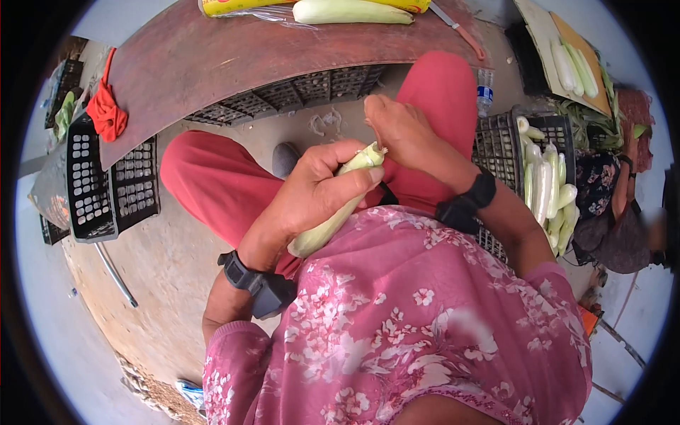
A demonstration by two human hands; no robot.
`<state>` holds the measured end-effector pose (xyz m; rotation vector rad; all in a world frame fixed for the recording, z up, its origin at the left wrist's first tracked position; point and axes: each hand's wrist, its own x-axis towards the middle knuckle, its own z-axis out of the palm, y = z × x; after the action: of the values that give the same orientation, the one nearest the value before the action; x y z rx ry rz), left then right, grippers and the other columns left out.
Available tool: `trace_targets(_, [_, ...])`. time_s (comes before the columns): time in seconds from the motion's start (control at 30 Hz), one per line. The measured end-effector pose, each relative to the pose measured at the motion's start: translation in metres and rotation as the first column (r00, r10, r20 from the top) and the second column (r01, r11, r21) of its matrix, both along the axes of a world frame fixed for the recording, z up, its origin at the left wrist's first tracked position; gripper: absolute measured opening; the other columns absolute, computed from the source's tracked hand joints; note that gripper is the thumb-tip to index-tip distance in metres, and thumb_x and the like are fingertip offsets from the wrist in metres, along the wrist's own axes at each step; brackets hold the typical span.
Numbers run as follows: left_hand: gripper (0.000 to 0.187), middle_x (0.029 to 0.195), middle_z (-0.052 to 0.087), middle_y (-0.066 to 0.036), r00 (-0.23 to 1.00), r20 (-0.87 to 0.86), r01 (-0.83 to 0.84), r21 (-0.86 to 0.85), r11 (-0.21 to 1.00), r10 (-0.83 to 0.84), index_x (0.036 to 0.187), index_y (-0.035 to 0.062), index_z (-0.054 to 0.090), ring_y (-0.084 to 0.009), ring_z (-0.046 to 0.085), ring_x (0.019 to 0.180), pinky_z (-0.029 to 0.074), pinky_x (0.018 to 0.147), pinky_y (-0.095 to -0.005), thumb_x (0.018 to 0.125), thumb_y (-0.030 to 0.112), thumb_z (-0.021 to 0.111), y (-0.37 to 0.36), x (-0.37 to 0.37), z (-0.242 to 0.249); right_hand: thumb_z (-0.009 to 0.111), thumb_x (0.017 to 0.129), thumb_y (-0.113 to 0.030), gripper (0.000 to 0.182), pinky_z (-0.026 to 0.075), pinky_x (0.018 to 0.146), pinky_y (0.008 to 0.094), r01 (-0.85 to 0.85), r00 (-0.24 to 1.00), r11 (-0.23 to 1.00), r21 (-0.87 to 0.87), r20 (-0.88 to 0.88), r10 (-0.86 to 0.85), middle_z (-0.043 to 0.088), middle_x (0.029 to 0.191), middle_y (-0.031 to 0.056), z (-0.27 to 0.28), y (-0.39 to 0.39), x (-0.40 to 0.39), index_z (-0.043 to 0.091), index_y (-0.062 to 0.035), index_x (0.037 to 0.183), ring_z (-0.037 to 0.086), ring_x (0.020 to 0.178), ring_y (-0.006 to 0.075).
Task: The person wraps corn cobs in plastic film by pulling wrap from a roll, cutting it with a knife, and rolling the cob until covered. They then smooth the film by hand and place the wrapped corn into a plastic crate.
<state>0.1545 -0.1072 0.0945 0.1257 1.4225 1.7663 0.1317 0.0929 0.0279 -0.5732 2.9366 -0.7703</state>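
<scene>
My left hand [322, 185] is wrapped round a pale green corn cob in its husk [324, 230], held slantwise over my lap. The cob's upper end points toward my right hand [397, 126], whose fingers are closed at a thin brownish strand by that tip. What the strand is, I cannot make out. On the reddish table [212, 53] ahead lie another husked cob [353, 12], a yellow roll [244, 6] with clear film, and a knife [460, 32] with a reddish handle.
A black crate [496, 145] at my right holds several cobs [549, 184]; beside it is a water bottle [484, 95]. More cobs [575, 67] lie on a board at upper right. Black crates [92, 184] and a red cloth [106, 113] are at left. Another person [616, 191] sits at far right.
</scene>
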Motion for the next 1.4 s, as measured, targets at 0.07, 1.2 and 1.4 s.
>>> trace_targets(0.07, [0.017,0.08,0.061,-0.002,0.999,-0.004,-0.039,0.032,0.999,0.04,0.099,0.0026,0.063,-0.0112,0.06,0.068,0.049,0.064,-0.0245,0.092,0.018,0.06,-0.002,-0.001,0.002,0.06,0.082,-0.006,0.014,0.05,0.061,0.0511,-0.049,0.995,0.991,0.128,0.098,0.036,0.062,0.086,0.0243,-0.006,0.009,0.0,0.054,0.0033,0.091,0.064,0.077,0.0427])
trace_targets(1.2, [0.044,0.09,0.057,-0.009,0.754,0.042,-0.645,0.24,0.725,0.656,0.121,0.0025,0.047,-0.0195,0.06,0.074,0.052,0.066,-0.0331,0.102,0.04,0.035,-0.023,-0.054,-0.011,0.078,0.077,-0.04,0.1,0.05,0.092,0.0414,-0.009,0.851,0.811,-0.585,0.421,0.314,0.047,0.134,0.0286,0.057,-0.022,0.005,0.019,0.0013,0.147,0.054,0.12,0.0336])
trace_targets(1.4, [0.041,0.095,0.059,-0.011,0.528,0.186,-0.846,0.2,0.494,0.829,0.118,0.0033,0.048,-0.0252,0.06,0.085,0.052,0.078,-0.0423,0.103,0.038,0.032,-0.005,-0.059,-0.021,0.082,0.068,-0.044,0.095,0.049,0.088,0.0386,0.102,0.886,0.849,-0.519,0.436,0.16,0.059,0.116,0.0241,0.042,-0.057,0.005,0.035,0.0029,0.135,0.061,0.106,0.035])
